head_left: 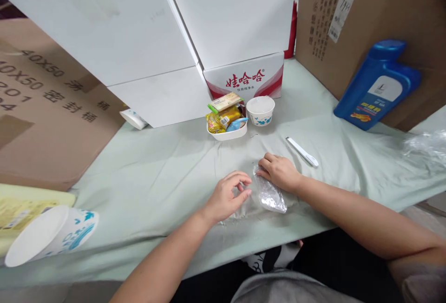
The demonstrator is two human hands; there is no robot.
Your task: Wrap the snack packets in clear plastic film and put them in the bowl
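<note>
My right hand (280,171) has its fingers curled on the upper end of a crumpled clear plastic bag (271,196), which lies on the cloth. Just left of the bag is my left hand (228,195), its thumb and fingers apart and nothing between them. A white utility knife (301,151) rests beyond my right hand. Farther back, a white oval tub (228,135) holds several wrapped snacks (223,116), some in yellow wrappers. Beside it stands a white paper bowl (260,110) with a blue pattern.
Pale green cloth (156,168) covers the table. White boxes (244,77) stack at the back; brown cartons (362,19) flank both sides. A blue bottle (378,87) leans at right. A paper cup (52,235) lies tipped at front left, beside a yellow package (31,200).
</note>
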